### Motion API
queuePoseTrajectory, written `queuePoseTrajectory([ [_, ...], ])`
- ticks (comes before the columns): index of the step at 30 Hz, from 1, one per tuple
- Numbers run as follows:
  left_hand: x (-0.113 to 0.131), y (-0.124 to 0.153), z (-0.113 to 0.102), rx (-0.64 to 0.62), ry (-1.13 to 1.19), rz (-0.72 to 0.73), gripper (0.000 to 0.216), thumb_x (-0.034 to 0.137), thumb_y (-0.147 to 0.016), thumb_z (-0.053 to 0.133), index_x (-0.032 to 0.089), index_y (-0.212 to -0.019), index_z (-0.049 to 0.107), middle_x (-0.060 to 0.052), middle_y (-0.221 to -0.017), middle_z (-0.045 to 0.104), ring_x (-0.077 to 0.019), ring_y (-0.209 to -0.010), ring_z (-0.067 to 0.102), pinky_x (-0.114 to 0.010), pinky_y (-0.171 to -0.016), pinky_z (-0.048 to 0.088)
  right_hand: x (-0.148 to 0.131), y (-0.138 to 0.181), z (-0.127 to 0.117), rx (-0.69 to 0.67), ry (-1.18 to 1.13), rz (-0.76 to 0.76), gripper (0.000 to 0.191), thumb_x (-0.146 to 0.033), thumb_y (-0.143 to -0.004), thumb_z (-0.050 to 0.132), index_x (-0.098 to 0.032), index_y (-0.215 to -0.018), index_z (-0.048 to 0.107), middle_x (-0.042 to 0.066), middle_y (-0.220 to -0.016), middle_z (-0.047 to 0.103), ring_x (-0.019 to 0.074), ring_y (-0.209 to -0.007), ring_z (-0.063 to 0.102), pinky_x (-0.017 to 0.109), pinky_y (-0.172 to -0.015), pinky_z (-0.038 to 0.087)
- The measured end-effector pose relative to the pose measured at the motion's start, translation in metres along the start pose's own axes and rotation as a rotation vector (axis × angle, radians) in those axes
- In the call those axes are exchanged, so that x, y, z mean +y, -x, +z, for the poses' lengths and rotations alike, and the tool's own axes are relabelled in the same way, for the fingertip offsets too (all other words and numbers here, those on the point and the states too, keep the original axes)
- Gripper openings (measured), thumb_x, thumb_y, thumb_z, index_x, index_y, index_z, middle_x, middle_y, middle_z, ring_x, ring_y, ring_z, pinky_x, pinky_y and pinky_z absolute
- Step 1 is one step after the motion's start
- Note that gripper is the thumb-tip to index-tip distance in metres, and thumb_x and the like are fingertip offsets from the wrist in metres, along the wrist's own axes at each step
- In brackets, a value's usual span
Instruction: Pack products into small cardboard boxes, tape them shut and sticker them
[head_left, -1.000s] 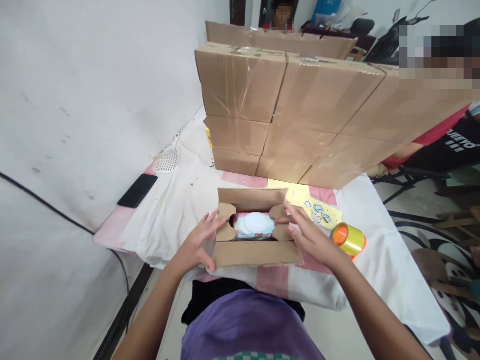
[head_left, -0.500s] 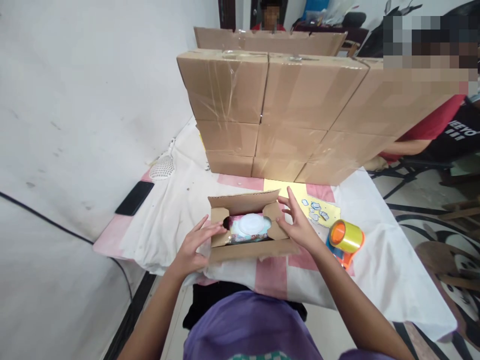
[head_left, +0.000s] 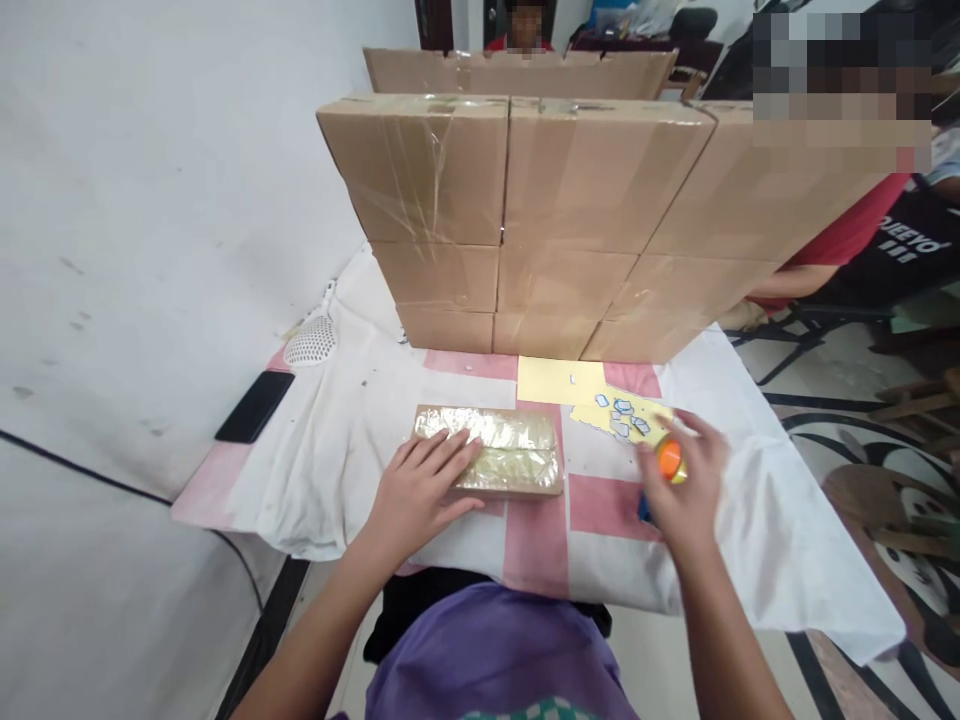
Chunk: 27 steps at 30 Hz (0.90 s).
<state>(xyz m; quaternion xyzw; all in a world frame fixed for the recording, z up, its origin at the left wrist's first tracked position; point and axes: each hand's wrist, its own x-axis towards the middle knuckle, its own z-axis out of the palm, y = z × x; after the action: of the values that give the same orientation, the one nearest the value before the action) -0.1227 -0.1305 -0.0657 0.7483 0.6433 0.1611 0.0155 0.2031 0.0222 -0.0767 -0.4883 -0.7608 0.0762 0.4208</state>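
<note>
Sealing step: left hand (head_left: 420,490) spread flat on the box (head_left: 487,463) (flaps closed); right hand (head_left: 682,480) wrapped around the tape (head_left: 670,459) near the table's (head_left: 750,560) right edge; next, the tape must be carried to the box's seam.

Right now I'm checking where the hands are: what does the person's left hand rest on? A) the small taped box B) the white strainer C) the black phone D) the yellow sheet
A: the left hand lies flat on the small taped box, while the right hand is at the tape dispenser.
</note>
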Motion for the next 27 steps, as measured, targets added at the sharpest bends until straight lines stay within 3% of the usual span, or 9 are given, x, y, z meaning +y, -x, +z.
queuePoseTrajectory([
  [2, 0.004, -0.006, -0.001, -0.041, -0.028, -0.023, 0.071, 0.061, -0.09, 0.062, 0.031, -0.151, 0.045, -0.007, -0.151, 0.054, -0.0351, -0.13, 0.052, -0.049, -0.102, 0.037, 0.038, 0.006, -0.016, 0.219, 0.055, 0.229, 0.054, -0.044, -0.084, 0.071, -0.023, -0.131, 0.055, 0.019, -0.138, 0.048, 0.0383, -0.133, 0.046, 0.059, -0.108, 0.042],
  [4, 0.005, -0.012, -0.001, -0.071, -0.06, -0.041, 0.072, 0.06, -0.086, 0.068, 0.029, -0.148, 0.049, -0.008, -0.148, 0.057, -0.0361, -0.122, 0.054, -0.049, -0.095, 0.039, 0.076, 0.013, -0.023, 0.283, -0.065, 0.47, 0.068, -0.05, -0.069, 0.081, -0.022, -0.123, 0.051, 0.019, -0.127, 0.053, 0.0346, -0.116, 0.059, 0.05, -0.093, 0.055],
  [7, 0.003, -0.02, 0.002, -0.094, -0.08, -0.045, 0.072, 0.059, -0.079, 0.076, 0.031, -0.142, 0.055, -0.008, -0.145, 0.059, -0.0364, -0.117, 0.053, -0.049, -0.091, 0.039, 0.113, 0.022, -0.018, 0.135, -0.413, 0.846, 0.069, -0.058, -0.054, 0.084, -0.024, -0.103, 0.048, 0.003, -0.088, 0.061, 0.0262, -0.079, 0.069, 0.043, -0.069, 0.061],
  [9, 0.001, -0.023, 0.004, -0.1, -0.076, -0.034, 0.073, 0.058, -0.077, 0.078, 0.031, -0.141, 0.056, -0.008, -0.145, 0.058, -0.0369, -0.119, 0.051, -0.049, -0.092, 0.038, 0.119, 0.026, -0.014, -0.014, -0.576, 0.944, 0.065, -0.058, -0.052, 0.085, -0.024, -0.096, 0.052, 0.001, -0.078, 0.064, 0.0257, -0.069, 0.07, 0.041, -0.062, 0.061],
  [14, -0.004, -0.021, -0.002, -0.053, -0.043, -0.001, 0.071, 0.061, -0.078, 0.074, 0.03, -0.14, 0.057, -0.01, -0.142, 0.059, -0.0373, -0.123, 0.05, -0.05, -0.095, 0.037, 0.095, 0.032, -0.013, -0.309, -0.622, 0.767, 0.054, -0.049, -0.062, 0.086, -0.02, -0.103, 0.066, 0.013, -0.099, 0.077, 0.0328, -0.09, 0.075, 0.043, -0.076, 0.063],
  [18, 0.008, -0.012, 0.0, 0.136, 0.025, -0.012, 0.056, 0.06, -0.085, 0.067, 0.028, -0.131, 0.064, -0.012, -0.123, 0.068, -0.0338, -0.111, 0.059, -0.049, -0.089, 0.043, 0.061, 0.038, -0.008, -0.215, -0.615, 0.667, 0.047, -0.051, -0.072, 0.079, -0.02, -0.103, 0.064, 0.012, -0.091, 0.077, 0.0306, -0.085, 0.075, 0.043, -0.077, 0.062],
  [20, 0.031, -0.007, 0.013, 0.262, 0.177, -0.008, 0.032, 0.049, -0.094, 0.06, 0.026, -0.111, 0.072, -0.01, -0.097, 0.071, -0.0261, -0.089, 0.063, -0.043, -0.078, 0.048, 0.036, 0.043, -0.004, -0.125, -0.65, 0.634, 0.044, -0.057, -0.079, 0.071, -0.022, -0.105, 0.063, 0.011, -0.087, 0.077, 0.0307, -0.082, 0.075, 0.045, -0.076, 0.062],
  [22, 0.064, -0.005, 0.031, 0.286, 0.404, 0.026, 0.026, 0.042, -0.097, 0.054, 0.025, -0.1, 0.072, -0.008, -0.083, 0.066, -0.0209, -0.075, 0.061, -0.037, -0.069, 0.05, 0.007, 0.048, -0.002, -0.042, -0.65, 0.595, 0.048, -0.065, -0.086, 0.055, -0.023, -0.109, 0.064, 0.012, -0.087, 0.075, 0.0332, -0.087, 0.074, 0.048, -0.078, 0.061],
  [27, 0.135, -0.015, 0.064, 0.068, 0.755, -0.04, 0.061, 0.065, -0.086, 0.061, 0.019, -0.125, 0.064, -0.013, -0.107, 0.06, -0.0266, -0.096, 0.063, -0.043, -0.081, 0.057, -0.051, 0.059, -0.005, -0.032, -0.652, 0.529, 0.069, -0.068, -0.094, 0.023, -0.021, -0.127, 0.061, 0.015, -0.092, 0.073, 0.0386, -0.1, 0.071, 0.052, -0.08, 0.059],
])
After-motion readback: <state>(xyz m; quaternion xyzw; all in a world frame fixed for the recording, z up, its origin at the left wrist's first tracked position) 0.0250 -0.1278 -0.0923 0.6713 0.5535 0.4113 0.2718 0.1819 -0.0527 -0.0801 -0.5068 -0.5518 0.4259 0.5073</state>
